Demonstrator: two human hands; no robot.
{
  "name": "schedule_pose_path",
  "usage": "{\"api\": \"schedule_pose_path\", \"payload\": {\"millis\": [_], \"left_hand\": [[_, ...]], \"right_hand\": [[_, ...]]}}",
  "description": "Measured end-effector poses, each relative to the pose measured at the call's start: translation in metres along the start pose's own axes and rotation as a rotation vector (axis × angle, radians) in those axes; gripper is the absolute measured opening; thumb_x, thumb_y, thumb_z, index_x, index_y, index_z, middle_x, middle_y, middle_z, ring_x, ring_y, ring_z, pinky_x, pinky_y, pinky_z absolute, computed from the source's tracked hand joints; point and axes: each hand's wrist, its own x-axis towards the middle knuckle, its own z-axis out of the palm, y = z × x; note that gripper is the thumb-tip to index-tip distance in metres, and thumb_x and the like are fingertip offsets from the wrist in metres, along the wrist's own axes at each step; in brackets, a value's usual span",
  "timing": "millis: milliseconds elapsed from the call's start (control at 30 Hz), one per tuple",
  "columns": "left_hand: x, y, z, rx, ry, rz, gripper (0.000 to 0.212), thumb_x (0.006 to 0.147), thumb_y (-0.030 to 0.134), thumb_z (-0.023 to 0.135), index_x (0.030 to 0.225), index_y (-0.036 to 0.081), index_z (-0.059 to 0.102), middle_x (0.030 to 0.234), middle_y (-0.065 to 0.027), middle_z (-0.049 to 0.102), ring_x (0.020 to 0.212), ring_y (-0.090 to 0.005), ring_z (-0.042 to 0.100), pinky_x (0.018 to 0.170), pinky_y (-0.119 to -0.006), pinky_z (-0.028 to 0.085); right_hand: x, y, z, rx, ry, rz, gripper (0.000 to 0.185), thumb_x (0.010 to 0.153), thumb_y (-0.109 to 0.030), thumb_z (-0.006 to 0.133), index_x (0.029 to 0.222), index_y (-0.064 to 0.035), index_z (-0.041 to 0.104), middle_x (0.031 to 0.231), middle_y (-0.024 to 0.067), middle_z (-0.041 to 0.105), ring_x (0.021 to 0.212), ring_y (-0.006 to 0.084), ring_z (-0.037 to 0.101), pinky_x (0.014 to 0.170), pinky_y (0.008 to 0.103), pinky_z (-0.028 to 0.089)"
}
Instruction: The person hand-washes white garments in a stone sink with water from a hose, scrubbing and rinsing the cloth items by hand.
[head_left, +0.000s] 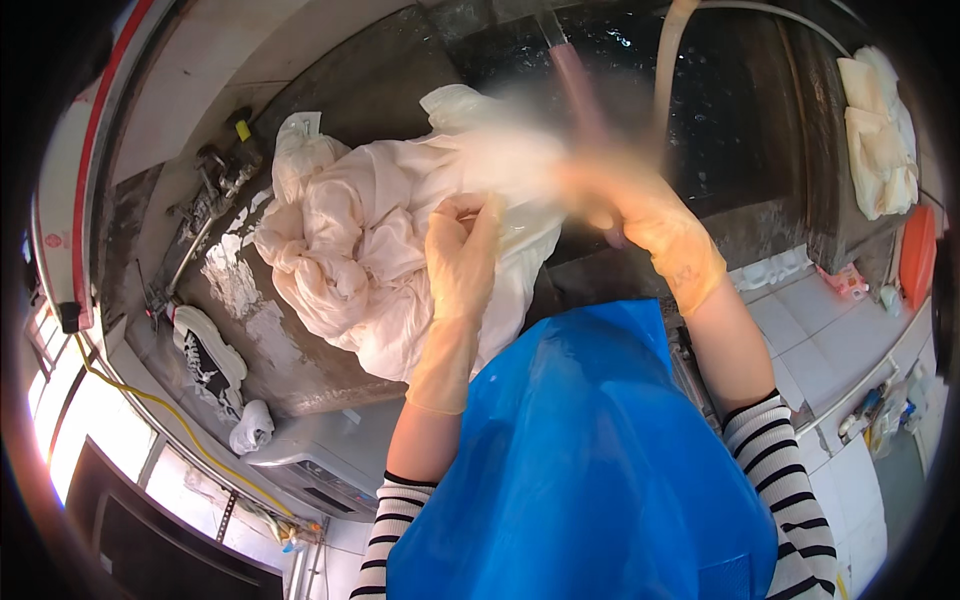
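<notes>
A heap of wet, whitish cloth (375, 247) lies on the dark slab before me. My left hand (459, 255), in a pale rubber glove, pinches a piece of it between thumb and fingers. At the cloth's right end is my right hand (645, 206), gloved alike; a blur hides its fingertips, so its grip is unclear. Just beyond that hand, a pink hose (574, 82) hangs at the edge of a dark basin of water (720, 112).
A beige hose (666, 75) hangs over the basin. Metal taps (217, 180) and a black-and-white sneaker (206, 360) are at left. Folded cream cloth (877, 135) rests on the right ledge, near a red plastic basin (917, 255). A grey machine (330, 450) stands below the slab.
</notes>
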Motion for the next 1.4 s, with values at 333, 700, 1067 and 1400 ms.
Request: {"api": "schedule_pose_path", "payload": {"millis": [333, 700, 1067, 1400], "left_hand": [[0.031, -0.033, 0.009, 0.483, 0.129, 0.668, 0.023, 0.084, 0.010, 0.076, 0.104, 0.001, 0.074, 0.091, -0.0113, 0.070, 0.088, -0.0228, 0.066, 0.080, -0.033, 0.051], [0.035, -0.010, -0.006, 0.420, 0.063, 0.792, 0.015, 0.077, 0.000, 0.076, 0.092, 0.002, 0.076, 0.090, -0.0123, 0.069, 0.082, -0.0264, 0.062, 0.077, -0.035, 0.049], [0.041, 0.019, -0.044, 0.294, 0.222, 0.601, 0.010, 0.086, 0.002, 0.070, 0.097, 0.002, 0.069, 0.086, -0.0094, 0.067, 0.073, -0.0203, 0.062, 0.066, -0.031, 0.048], [-0.049, -0.093, -0.070, 0.646, -0.245, 0.584, 0.014, 0.091, 0.018, 0.068, 0.095, 0.006, 0.071, 0.090, -0.0184, 0.068, 0.079, -0.0377, 0.066, 0.072, -0.046, 0.053]], "right_hand": [[-0.001, 0.014, 0.008, 0.105, 0.114, -0.147, 0.032, 0.092, -0.026, 0.075, 0.105, 0.0011, 0.064, 0.103, 0.0095, 0.066, 0.099, 0.0168, 0.065, 0.097, 0.0319, 0.052], [0.002, 0.015, 0.007, -0.031, 0.169, -0.061, 0.034, 0.091, -0.035, 0.075, 0.098, -0.0035, 0.067, 0.086, 0.0038, 0.066, 0.077, 0.0104, 0.062, 0.062, 0.0210, 0.044], [0.009, 0.020, 0.003, -0.153, 0.194, -0.130, 0.032, 0.092, -0.034, 0.074, 0.093, -0.0041, 0.065, 0.077, 0.0015, 0.061, 0.063, 0.0083, 0.056, 0.048, 0.0222, 0.036], [-0.016, 0.050, -0.021, -0.701, 0.286, 0.213, 0.050, 0.092, -0.042, 0.072, 0.110, -0.0012, 0.050, 0.079, 0.0120, 0.063, 0.052, 0.0199, 0.061, 0.049, 0.0338, 0.051]]}}
